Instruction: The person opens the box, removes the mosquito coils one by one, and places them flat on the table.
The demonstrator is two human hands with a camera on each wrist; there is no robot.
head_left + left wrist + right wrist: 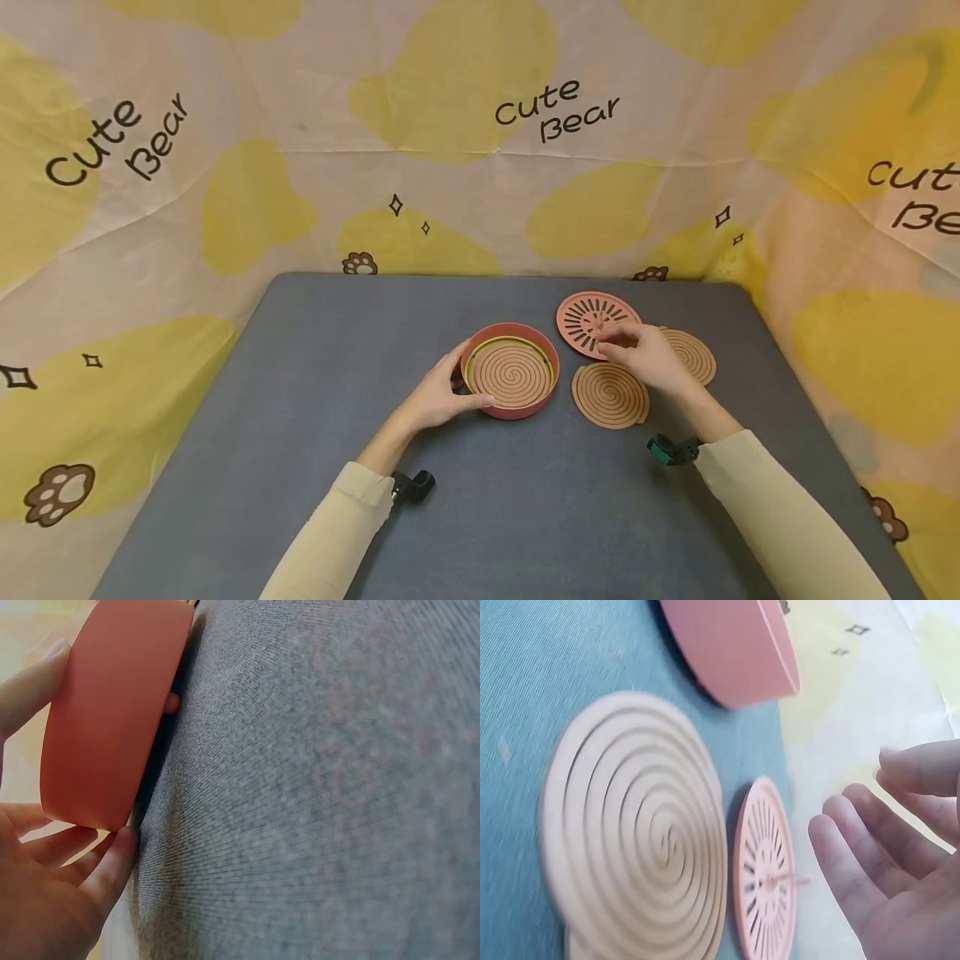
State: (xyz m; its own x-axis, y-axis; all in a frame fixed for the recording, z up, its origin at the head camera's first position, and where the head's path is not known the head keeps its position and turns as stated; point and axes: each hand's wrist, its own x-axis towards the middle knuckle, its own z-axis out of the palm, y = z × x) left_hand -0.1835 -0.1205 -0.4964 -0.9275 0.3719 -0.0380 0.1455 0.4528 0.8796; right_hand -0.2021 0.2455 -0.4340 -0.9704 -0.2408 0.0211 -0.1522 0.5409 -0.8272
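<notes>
A round red mosquito coil holder stands on the table with a tan mosquito coil lying inside it. My left hand grips its left side, thumb at the front of the wall and fingers round the far side. Small feet show under the wall in the left wrist view. My right hand is above the slotted pink lid, fingers loosely bent and holding nothing. In the right wrist view its fingers are apart from the lid's small upright knob.
A second coil lies on the table right of the holder, and another coil is partly behind my right hand. The grey table meets a patterned cloth backdrop at its back and sides.
</notes>
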